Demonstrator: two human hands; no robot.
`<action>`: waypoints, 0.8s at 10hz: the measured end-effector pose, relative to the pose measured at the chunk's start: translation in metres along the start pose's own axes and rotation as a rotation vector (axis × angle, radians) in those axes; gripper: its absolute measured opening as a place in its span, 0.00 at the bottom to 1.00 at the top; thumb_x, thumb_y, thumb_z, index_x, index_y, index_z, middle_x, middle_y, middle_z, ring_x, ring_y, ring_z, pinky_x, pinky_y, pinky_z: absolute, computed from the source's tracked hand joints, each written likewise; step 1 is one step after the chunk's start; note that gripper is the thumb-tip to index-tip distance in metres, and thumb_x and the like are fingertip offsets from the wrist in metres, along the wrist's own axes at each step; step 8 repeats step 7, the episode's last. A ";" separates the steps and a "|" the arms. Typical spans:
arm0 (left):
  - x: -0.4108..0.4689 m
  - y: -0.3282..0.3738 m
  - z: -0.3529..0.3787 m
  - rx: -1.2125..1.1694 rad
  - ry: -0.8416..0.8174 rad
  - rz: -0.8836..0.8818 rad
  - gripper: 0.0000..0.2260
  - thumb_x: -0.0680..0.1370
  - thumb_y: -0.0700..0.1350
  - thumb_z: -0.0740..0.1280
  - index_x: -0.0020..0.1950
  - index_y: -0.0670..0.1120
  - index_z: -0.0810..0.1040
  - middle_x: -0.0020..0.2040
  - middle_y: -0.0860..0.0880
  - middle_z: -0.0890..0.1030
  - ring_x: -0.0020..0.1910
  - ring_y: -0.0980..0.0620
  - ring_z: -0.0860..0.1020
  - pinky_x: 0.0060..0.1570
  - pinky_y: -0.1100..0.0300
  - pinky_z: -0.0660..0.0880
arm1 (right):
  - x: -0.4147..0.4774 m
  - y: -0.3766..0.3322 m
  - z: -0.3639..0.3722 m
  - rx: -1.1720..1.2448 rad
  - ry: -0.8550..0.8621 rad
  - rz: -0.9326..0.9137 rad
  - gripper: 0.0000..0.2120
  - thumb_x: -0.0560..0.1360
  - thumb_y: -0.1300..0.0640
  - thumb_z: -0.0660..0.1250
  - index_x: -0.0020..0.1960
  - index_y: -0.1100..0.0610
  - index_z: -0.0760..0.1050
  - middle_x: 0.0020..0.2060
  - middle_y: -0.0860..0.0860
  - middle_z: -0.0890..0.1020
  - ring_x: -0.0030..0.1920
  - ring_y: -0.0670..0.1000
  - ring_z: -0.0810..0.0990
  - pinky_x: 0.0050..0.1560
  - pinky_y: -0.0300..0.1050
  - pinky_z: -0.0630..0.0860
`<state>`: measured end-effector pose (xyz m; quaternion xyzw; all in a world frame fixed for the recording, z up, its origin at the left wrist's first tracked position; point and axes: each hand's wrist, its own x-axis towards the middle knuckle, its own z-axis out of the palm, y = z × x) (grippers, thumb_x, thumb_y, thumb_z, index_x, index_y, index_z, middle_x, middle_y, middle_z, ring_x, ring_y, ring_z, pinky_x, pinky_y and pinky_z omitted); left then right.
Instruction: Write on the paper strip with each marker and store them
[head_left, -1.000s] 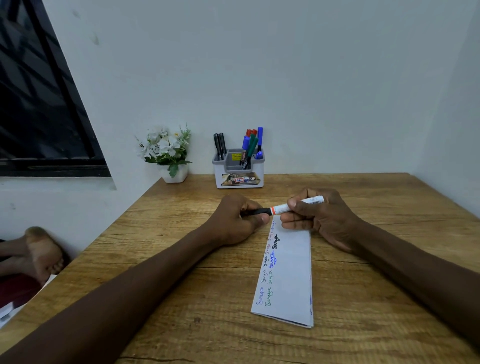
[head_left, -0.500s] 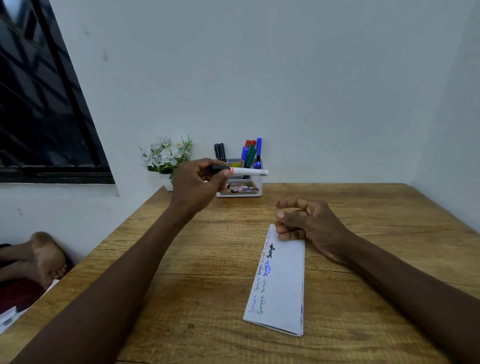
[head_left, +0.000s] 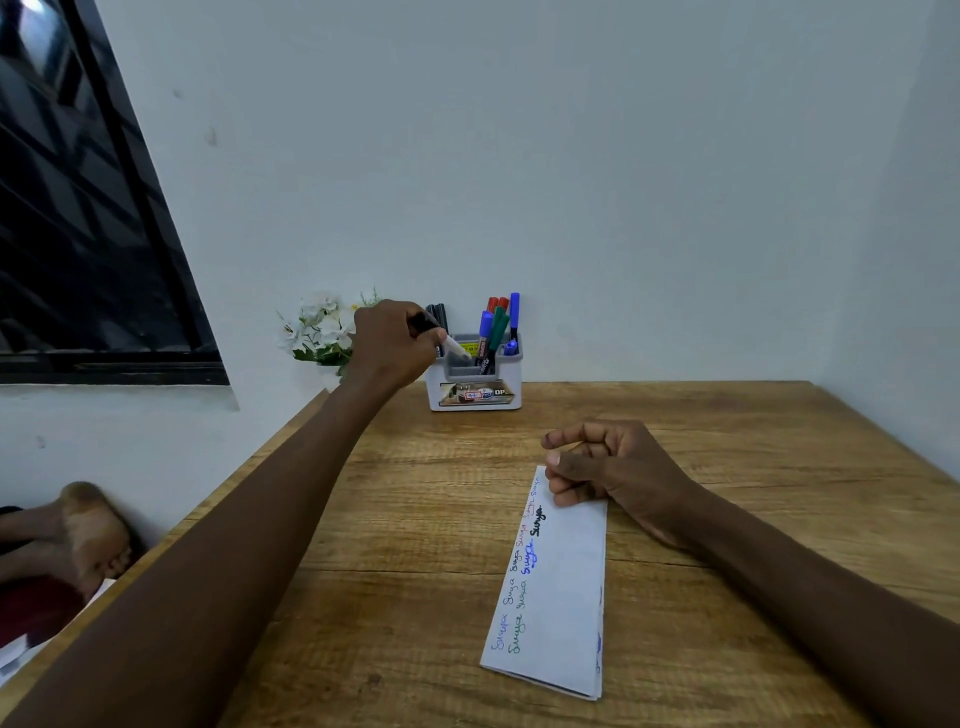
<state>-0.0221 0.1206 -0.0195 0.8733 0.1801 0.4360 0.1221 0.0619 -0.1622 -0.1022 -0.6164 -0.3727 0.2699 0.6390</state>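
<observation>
My left hand (head_left: 392, 345) grips a black-capped white marker (head_left: 451, 344) and holds it tilted, tip end down, over the left compartment of the grey marker holder (head_left: 474, 397) at the back of the table. The holder has two black markers (head_left: 437, 313) on its left and red, green and blue markers (head_left: 500, 325) on its right. A folded white paper strip (head_left: 563, 587) with coloured handwriting lies on the wooden table (head_left: 415, 519). My right hand (head_left: 602, 462) rests on the strip's far end, fingers loosely curled, holding nothing.
A small white pot of artificial white flowers (head_left: 318, 332) stands left of the holder, partly behind my left hand. A dark window (head_left: 78, 234) is on the left wall. A person's bare foot (head_left: 88, 530) shows beyond the table's left edge.
My left hand took the capped marker from my right hand and carried it up and back to the holder, where it now tilts down. My right hand stayed on the paper.
</observation>
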 end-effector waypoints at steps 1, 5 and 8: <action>0.013 0.000 0.012 0.039 -0.072 -0.013 0.12 0.74 0.52 0.76 0.43 0.43 0.87 0.33 0.45 0.84 0.31 0.54 0.76 0.32 0.63 0.68 | 0.000 -0.001 0.000 -0.012 -0.007 0.001 0.14 0.72 0.61 0.76 0.56 0.64 0.81 0.42 0.65 0.86 0.39 0.56 0.86 0.42 0.49 0.85; 0.038 -0.002 0.047 0.104 -0.225 -0.126 0.19 0.75 0.56 0.75 0.38 0.40 0.82 0.29 0.46 0.76 0.31 0.49 0.74 0.36 0.58 0.68 | 0.002 0.000 -0.001 -0.013 -0.009 0.008 0.13 0.72 0.62 0.75 0.56 0.64 0.81 0.43 0.65 0.86 0.39 0.56 0.86 0.42 0.48 0.84; 0.003 0.005 0.039 -0.036 -0.036 0.071 0.21 0.76 0.49 0.75 0.63 0.39 0.81 0.34 0.45 0.84 0.33 0.55 0.77 0.45 0.62 0.71 | 0.005 0.001 -0.002 0.002 -0.017 0.022 0.12 0.73 0.63 0.75 0.55 0.65 0.81 0.44 0.65 0.86 0.42 0.57 0.86 0.43 0.46 0.84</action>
